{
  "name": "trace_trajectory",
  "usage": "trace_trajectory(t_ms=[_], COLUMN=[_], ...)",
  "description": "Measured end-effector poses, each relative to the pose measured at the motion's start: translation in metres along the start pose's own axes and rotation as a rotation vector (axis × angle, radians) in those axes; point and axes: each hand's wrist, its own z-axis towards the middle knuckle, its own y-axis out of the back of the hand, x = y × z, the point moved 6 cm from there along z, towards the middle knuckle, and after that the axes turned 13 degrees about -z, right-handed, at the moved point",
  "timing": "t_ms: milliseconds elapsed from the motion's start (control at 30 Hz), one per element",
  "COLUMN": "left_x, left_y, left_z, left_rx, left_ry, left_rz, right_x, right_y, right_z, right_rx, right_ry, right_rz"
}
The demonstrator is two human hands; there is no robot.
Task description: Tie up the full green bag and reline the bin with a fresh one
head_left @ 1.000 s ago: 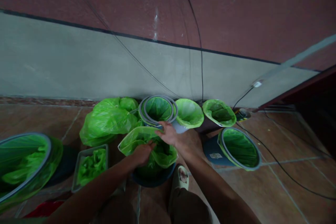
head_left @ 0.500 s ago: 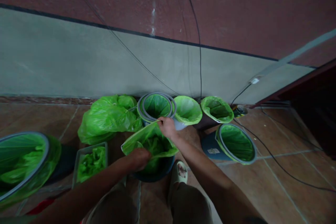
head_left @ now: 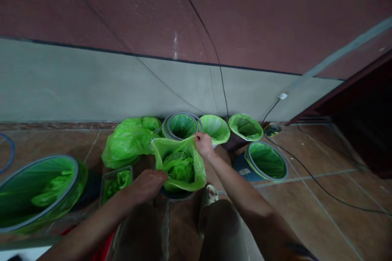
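A green plastic bag point(head_left: 180, 163) stands open in a dark blue bin point(head_left: 176, 193) on the floor in front of me. My right hand point(head_left: 203, 145) pinches the bag's far rim and holds it up. My left hand point(head_left: 148, 184) is closed on the bag's near left edge, by the bin's rim. Crumpled green plastic lies inside the bag.
Several bins lined with green bags stand along the wall: a grey-ringed one point(head_left: 181, 125), two green-topped ones point(head_left: 216, 128) point(head_left: 245, 127), a blue one point(head_left: 266, 161) at right, a large one point(head_left: 36, 189) at left. A stuffed green bag point(head_left: 128, 142) and a tray point(head_left: 116, 181) lie left. Cables point(head_left: 321, 189) cross the tiles.
My right hand has lifted the bag's far rim higher, so the bag stands taller and narrower. My left hand moved from inside the bag to its near edge. The view shifted slightly.
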Motion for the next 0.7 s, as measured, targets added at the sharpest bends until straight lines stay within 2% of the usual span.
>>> trace_trajectory(t_ms=[167, 300, 400, 467, 500, 567, 700], left_x=[-0.004, 0.008, 0.021, 0.034, 0.042, 0.058, 0.080], left_y=[0.055, 0.100, 0.123, 0.122, 0.115, 0.095, 0.046], left_z=[-0.011, -0.026, -0.028, -0.022, -0.017, -0.006, 0.012], left_rx=[-0.168, -0.261, -0.305, -0.287, -0.262, -0.226, -0.184], left_ry=[0.098, 0.241, 0.295, 0.332, 0.355, 0.418, 0.501], left_rz=[0.009, 0.019, 0.080, 0.139, 0.160, 0.184, 0.153], right_x=[0.003, -0.027, -0.051, -0.062, -0.066, -0.071, -0.087], right_y=[0.043, 0.077, 0.089, 0.084, 0.078, 0.059, 0.014], right_z=[-0.002, -0.011, -0.026, -0.039, -0.047, -0.062, -0.085], right_rx=[-0.228, -0.389, -0.431, -0.410, -0.382, -0.284, 0.009], right_ry=[-0.032, -0.182, -0.249, -0.283, -0.302, -0.331, -0.352], right_rz=[0.169, 0.253, 0.262, 0.219, 0.177, 0.042, -0.228])
